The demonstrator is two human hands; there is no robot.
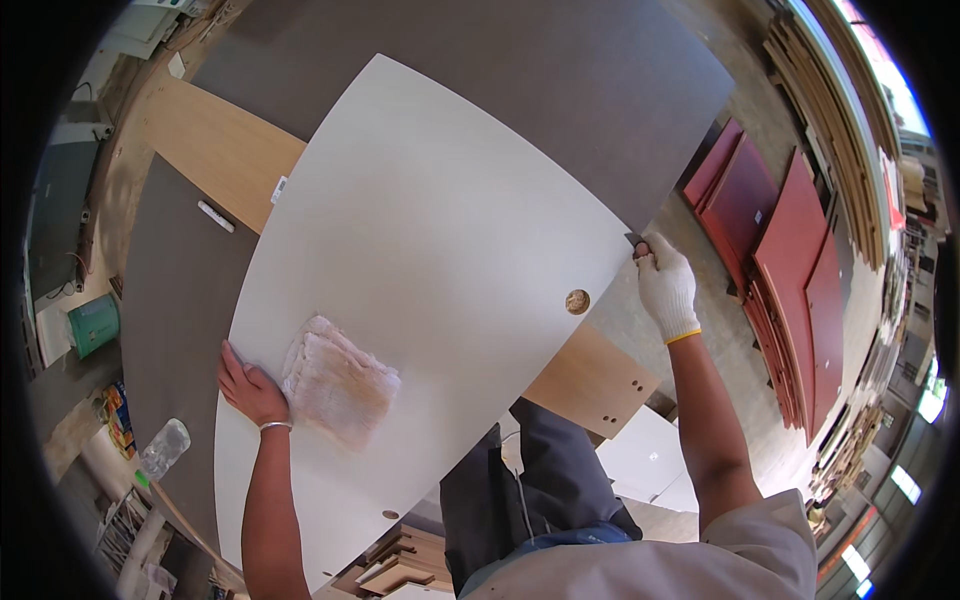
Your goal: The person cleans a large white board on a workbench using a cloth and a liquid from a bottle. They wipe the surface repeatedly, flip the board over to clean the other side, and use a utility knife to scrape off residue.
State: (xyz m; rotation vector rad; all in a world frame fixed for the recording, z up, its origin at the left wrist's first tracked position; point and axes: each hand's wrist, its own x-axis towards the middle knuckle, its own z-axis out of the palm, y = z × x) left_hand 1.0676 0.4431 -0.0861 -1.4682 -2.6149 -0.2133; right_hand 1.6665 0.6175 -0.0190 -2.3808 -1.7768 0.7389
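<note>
A large white panel with a round hole near its right edge lies tilted across the work surface. Flat on its left edge rests my bare left hand, fingers stretched out, a bracelet at the wrist. Beside that hand is a folded, stained white cloth. My right hand, in a white knitted glove with a yellow cuff, is closed at the panel's right corner. A small dark blade-like scraper sticks out from its fingers and touches the corner; most of it is hidden in the grip.
Under the white panel are a dark grey board and a wood-coloured board. A white marker lies at the left. Red panels are stacked on the right, near long boards. A clear plastic bottle and green container stand at left.
</note>
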